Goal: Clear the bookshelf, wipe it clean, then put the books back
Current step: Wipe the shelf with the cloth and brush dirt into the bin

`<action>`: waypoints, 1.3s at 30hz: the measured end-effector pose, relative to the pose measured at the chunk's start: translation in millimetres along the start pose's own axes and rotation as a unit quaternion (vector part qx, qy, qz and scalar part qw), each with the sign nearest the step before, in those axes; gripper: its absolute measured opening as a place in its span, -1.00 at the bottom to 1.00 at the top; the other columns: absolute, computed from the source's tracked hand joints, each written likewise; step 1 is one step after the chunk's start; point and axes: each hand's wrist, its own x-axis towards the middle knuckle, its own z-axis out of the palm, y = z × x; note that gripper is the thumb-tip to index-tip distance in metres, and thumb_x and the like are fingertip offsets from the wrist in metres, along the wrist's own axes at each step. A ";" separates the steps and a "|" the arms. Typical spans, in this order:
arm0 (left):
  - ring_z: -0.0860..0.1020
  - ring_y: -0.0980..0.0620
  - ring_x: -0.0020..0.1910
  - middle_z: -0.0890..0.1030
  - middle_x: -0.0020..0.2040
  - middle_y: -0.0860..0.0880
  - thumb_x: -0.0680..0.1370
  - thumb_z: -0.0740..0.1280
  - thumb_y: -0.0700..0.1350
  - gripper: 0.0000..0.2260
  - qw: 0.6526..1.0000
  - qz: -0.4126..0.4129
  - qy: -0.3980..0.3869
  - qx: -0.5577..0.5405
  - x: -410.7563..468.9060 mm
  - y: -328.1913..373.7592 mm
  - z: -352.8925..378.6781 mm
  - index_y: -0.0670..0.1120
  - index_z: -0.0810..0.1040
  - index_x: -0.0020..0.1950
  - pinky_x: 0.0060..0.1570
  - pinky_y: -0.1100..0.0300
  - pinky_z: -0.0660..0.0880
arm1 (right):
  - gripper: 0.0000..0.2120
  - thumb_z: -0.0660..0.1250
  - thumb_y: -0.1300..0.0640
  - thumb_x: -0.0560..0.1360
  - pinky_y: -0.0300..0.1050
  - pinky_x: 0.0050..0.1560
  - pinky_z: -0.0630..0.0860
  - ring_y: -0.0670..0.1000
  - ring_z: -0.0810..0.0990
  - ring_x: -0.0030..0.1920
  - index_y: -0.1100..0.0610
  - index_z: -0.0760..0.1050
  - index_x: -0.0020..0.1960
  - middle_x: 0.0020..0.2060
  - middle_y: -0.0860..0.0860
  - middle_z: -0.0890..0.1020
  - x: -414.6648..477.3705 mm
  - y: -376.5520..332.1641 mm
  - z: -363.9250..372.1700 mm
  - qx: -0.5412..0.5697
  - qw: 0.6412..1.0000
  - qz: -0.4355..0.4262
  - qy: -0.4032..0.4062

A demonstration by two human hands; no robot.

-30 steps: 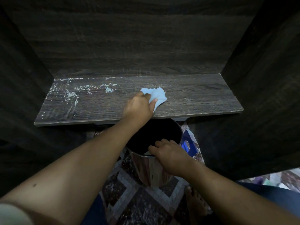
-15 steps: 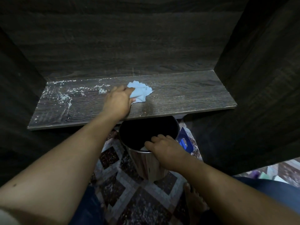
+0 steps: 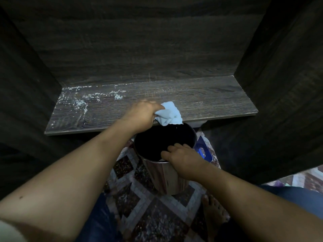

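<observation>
Sweeping dust off the edge looks to be the step in hand: the left hand (image 3: 139, 116) has its fingers curled round a bunched pale blue cloth (image 3: 168, 116) and holds it at the front lip of the shelf board (image 3: 201, 100), directly above the open mouth of a steel bin (image 3: 164, 175). I judge the bin is placed there to catch whatever the cloth pushes over the edge. That would explain why the right hand (image 3: 183, 158) grips its near rim, fingers hooked over into the dark inside, so that the bin sits tucked just under the board on the patterned rug (image 3: 139, 206). The bookshelf itself is dark wood-grain laminate with a back panel and two side walls, and no books stand on the board in view, so clearing seems done and wiping only partly so. White powdery dust (image 3: 82, 102) lies scattered over the left half and along the back left corner, well apart from the cloth. The right half shows only faint pale scuffs, though in this dim light it may hold finer dust that cannot be made out
</observation>
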 end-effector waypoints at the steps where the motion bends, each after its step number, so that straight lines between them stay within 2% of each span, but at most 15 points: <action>1: 0.50 -0.10 0.16 0.60 0.17 -0.04 0.51 0.26 -0.22 -0.67 1.000 0.005 -0.007 -0.010 -3.2 2.7 -2.1 0.01 0.59 0.23 0.12 0.11 0.42 | -0.61 0.15 0.24 0.56 0.00 0.10 0.30 0.16 0.39 0.21 0.07 0.31 0.38 0.19 0.11 0.46 -0.5 -0.5 -1.3 -0.003 1.000 -0.001 -0.001; 4: 0.56 -0.08 0.08 0.65 0.09 -0.05 0.49 0.26 -0.27 -0.70 0.998 -0.001 -0.030 -0.054 -10.8 5.3 -7.5 -0.04 0.63 0.15 0.06 0.05 0.48 | -0.60 0.14 0.24 0.57 -0.01 0.12 0.29 0.14 0.37 0.23 0.07 0.30 0.39 0.21 0.11 0.45 -1.7 -1.9 -4.2 0.000 1.000 -0.005 0.000; 7: 0.58 -0.03 0.02 0.67 0.00 -0.06 0.53 0.30 -0.27 -0.79 0.990 -0.046 -0.058 -0.123 -14.3 2.5 -18.8 -0.10 0.63 0.10 0.00 0.16 0.48 | -0.61 0.14 0.24 0.56 -0.01 0.12 0.29 0.14 0.38 0.23 0.06 0.31 0.38 0.21 0.10 0.45 -2.2 -3.1 -5.7 0.000 1.000 -0.012 0.007; 10: 0.60 -0.09 0.02 0.67 0.00 -0.09 0.53 0.32 -0.25 -0.78 0.989 -0.076 0.042 -0.121 -12.6 -5.9 -29.8 -0.08 0.63 0.14 -0.05 0.17 0.45 | -0.60 0.15 0.25 0.56 -0.01 0.13 0.29 0.14 0.38 0.22 0.06 0.30 0.38 0.20 0.09 0.45 -1.6 -2.9 -5.5 0.003 1.000 -0.012 0.008; 12: 0.58 -0.13 0.10 0.65 0.12 -0.12 0.53 0.32 -0.23 -0.71 0.983 -0.089 0.132 -0.087 -11.2 -11.7 -31.5 -0.05 0.60 0.24 0.04 0.14 0.45 | -0.59 0.16 0.26 0.55 -0.02 0.14 0.29 0.13 0.38 0.22 0.05 0.30 0.38 0.20 0.09 0.45 -0.5 -2.3 -4.2 0.007 1.000 -0.011 0.008; 14: 0.56 -0.16 0.12 0.61 0.17 -0.15 0.53 0.35 -0.22 -0.68 0.979 -0.092 0.161 -0.082 -9.7 -14.2 -27.2 -0.07 0.57 0.28 0.09 0.16 0.41 | -0.58 0.17 0.26 0.55 -0.02 0.13 0.29 0.13 0.38 0.22 0.05 0.29 0.39 0.20 0.09 0.45 0.1 -0.9 -3.0 0.007 1.000 -0.010 0.010; 16: 0.55 -0.19 0.10 0.59 0.14 -0.19 0.53 0.38 -0.16 -0.68 0.984 -0.095 0.130 -0.073 -8.8 -15.6 -17.4 -0.11 0.56 0.28 0.11 0.15 0.40 | -0.57 0.18 0.27 0.54 -0.02 0.12 0.29 0.13 0.38 0.21 0.05 0.30 0.38 0.20 0.09 0.45 -0.1 0.5 -2.6 0.008 1.000 -0.005 0.009; 19: 0.50 -0.19 0.21 0.54 0.25 -0.20 0.51 0.42 -0.05 -0.58 0.990 -0.125 0.049 -0.051 -12.2 -14.1 -1.7 -0.13 0.51 0.34 0.22 0.13 0.36 | -0.59 0.17 0.26 0.54 0.00 0.11 0.30 0.14 0.39 0.21 0.06 0.31 0.36 0.19 0.10 0.46 -1.8 2.8 -3.4 0.003 1.000 0.002 0.007; 21: 0.50 -0.18 0.23 0.54 0.27 -0.17 0.51 0.41 -0.02 -0.58 0.989 -0.131 0.034 -0.050 -16.4 -9.8 2.5 -0.09 0.51 0.34 0.22 0.12 0.37 | -0.61 0.16 0.25 0.55 0.00 0.10 0.30 0.16 0.40 0.20 0.07 0.32 0.36 0.18 0.11 0.46 -3.0 4.3 -4.4 0.002 1.000 0.005 0.008; 25: 0.58 -0.12 0.10 0.64 0.12 -0.07 0.47 0.31 -0.04 -0.70 0.994 -0.085 0.012 -0.062 -21.3 -4.7 -2.4 0.03 0.62 0.18 0.08 0.12 0.46 | -0.62 0.15 0.25 0.54 0.00 0.09 0.30 0.16 0.40 0.20 0.07 0.32 0.35 0.18 0.10 0.46 -6.0 7.1 -6.0 0.000 1.000 0.013 0.009; 28: 0.59 0.01 0.05 0.67 0.05 0.03 0.48 0.41 -0.12 -0.75 0.990 -0.088 -0.078 -0.074 -20.5 -5.9 -11.4 0.09 0.64 0.14 0.05 0.17 0.47 | -0.61 0.16 0.27 0.53 0.00 0.08 0.30 0.17 0.40 0.20 0.08 0.32 0.34 0.17 0.12 0.46 -8.7 9.0 -5.9 0.003 1.000 0.017 0.003; 30: 0.59 0.03 0.02 0.67 0.01 0.02 0.48 0.44 -0.15 -0.76 0.984 -0.092 -0.114 -0.104 -17.8 -7.4 -18.7 0.04 0.63 0.13 0.05 0.18 0.48 | -0.62 0.17 0.27 0.52 0.00 0.08 0.31 0.17 0.40 0.20 0.08 0.33 0.33 0.17 0.12 0.47 -8.7 10.3 -4.5 0.008 1.000 0.016 0.005; 33: 0.59 -0.03 0.02 0.66 0.02 -0.04 0.50 0.43 -0.17 -0.78 0.988 -0.094 -0.043 -0.119 -3.9 -15.4 -31.1 -0.05 0.62 0.14 -0.02 0.21 0.44 | -0.63 0.19 0.28 0.51 0.01 0.10 0.32 0.16 0.41 0.20 0.07 0.35 0.29 0.16 0.11 0.48 -5.6 12.1 -1.9 0.021 0.999 0.020 0.017; 36: 0.59 -0.07 0.06 0.67 0.06 -0.07 0.50 0.41 -0.15 -0.75 0.990 -0.083 0.069 -0.093 21.2 -23.9 -39.3 -0.04 0.61 0.18 -0.01 0.22 0.43 | -0.61 0.19 0.29 0.51 0.02 0.14 0.32 0.17 0.40 0.21 0.07 0.34 0.31 0.17 0.11 0.48 0.1 14.3 -0.3 0.029 0.999 0.024 0.016; 39: 0.59 -0.06 0.07 0.66 0.10 -0.03 0.50 0.41 -0.15 -0.73 0.984 -0.059 0.135 -0.097 49.9 -25.9 -37.5 -0.03 0.61 0.20 0.03 0.27 0.37 | -0.62 0.21 0.28 0.50 0.02 0.14 0.32 0.16 0.40 0.21 0.08 0.34 0.30 0.16 0.11 0.47 5.3 17.9 2.7 0.037 0.999 0.028 0.019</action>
